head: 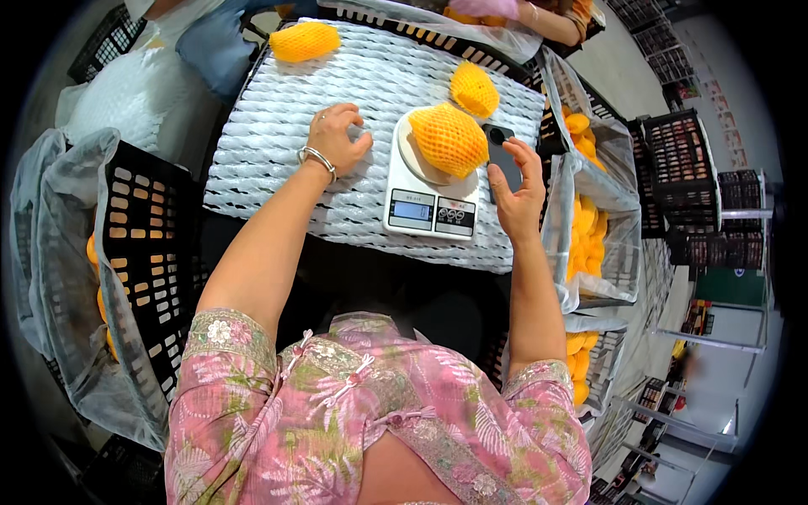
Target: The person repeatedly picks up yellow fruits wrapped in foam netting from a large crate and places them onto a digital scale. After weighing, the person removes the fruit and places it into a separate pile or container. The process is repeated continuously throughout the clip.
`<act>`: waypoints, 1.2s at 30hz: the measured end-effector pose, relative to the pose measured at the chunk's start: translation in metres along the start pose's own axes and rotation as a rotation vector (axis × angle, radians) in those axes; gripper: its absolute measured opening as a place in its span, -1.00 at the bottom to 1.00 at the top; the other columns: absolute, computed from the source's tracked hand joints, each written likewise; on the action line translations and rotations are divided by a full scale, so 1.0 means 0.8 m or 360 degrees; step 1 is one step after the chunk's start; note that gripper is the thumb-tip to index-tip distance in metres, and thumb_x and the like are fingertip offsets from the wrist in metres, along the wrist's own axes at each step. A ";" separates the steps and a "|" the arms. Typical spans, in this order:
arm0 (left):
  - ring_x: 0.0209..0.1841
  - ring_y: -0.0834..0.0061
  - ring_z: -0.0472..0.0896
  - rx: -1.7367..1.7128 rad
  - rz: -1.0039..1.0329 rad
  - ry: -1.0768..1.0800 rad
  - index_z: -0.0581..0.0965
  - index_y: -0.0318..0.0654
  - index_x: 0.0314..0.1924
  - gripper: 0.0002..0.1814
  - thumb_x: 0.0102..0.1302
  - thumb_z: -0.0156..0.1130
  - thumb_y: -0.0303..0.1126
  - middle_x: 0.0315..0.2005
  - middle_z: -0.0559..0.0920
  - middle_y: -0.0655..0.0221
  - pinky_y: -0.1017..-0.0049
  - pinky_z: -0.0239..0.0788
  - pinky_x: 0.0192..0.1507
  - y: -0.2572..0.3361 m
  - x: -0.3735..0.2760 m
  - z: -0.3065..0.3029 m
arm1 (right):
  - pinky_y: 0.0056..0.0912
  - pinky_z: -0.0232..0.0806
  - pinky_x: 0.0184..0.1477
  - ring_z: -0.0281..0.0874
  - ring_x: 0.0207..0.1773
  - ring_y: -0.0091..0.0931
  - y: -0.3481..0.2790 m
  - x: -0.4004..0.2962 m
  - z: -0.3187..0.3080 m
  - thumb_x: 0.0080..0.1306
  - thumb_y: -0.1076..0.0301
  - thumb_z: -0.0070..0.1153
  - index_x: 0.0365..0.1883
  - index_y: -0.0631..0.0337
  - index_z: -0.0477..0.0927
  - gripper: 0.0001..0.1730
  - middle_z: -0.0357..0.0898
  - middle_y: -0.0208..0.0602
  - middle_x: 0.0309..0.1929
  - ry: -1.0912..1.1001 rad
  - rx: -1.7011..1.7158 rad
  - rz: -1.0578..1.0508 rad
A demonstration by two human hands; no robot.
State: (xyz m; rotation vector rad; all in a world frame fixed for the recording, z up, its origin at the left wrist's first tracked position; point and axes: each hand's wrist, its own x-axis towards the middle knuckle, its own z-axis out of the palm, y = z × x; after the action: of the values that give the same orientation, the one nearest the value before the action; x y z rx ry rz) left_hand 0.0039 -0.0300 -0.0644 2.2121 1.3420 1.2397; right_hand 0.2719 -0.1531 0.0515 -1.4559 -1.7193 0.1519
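A fruit in a yellow foam net point(449, 140) rests on the round plate of a white digital kitchen scale point(404, 177), whose display is lit. My left hand point(338, 137), with a bracelet at the wrist, is over the padded white foam surface left of the scale, fingers curled apart and holding nothing. My right hand point(522, 189) is raised right of the scale, beside a dark smartphone point(505, 165), thumb and fingers apart with nothing between them. Another yellow foam net sleeve point(475, 89) lies behind the scale; a further one point(304, 41) lies at the far left corner.
Lined black plastic crates with yellow-wrapped fruit stand at the right point(590, 233) and left point(148, 252). A white foam bundle point(126, 95) is at the far left. Across the table, a person's pink-gloved hand point(485, 9) is over another lined crate. Stacked crates point(682, 170) stand further right.
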 end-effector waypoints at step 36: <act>-0.03 0.23 0.54 -0.0177 0.0075 -0.0271 0.56 -0.37 -0.33 -0.85 0.11 0.23 -0.45 -0.03 0.56 0.12 0.38 0.37 -0.01 -0.055 0.015 0.021 | -0.32 0.40 0.00 0.54 -0.03 -0.38 0.066 0.025 -0.015 0.03 0.27 0.33 0.02 0.30 0.44 -0.40 0.53 -0.16 -0.07 0.0263 0.1147 0.1094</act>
State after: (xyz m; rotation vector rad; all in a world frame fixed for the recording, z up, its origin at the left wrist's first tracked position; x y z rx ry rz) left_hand -0.0062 0.0067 -0.0945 2.2268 1.1351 1.0854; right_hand 0.3201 -0.1243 0.0385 -1.3715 -0.8215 0.8900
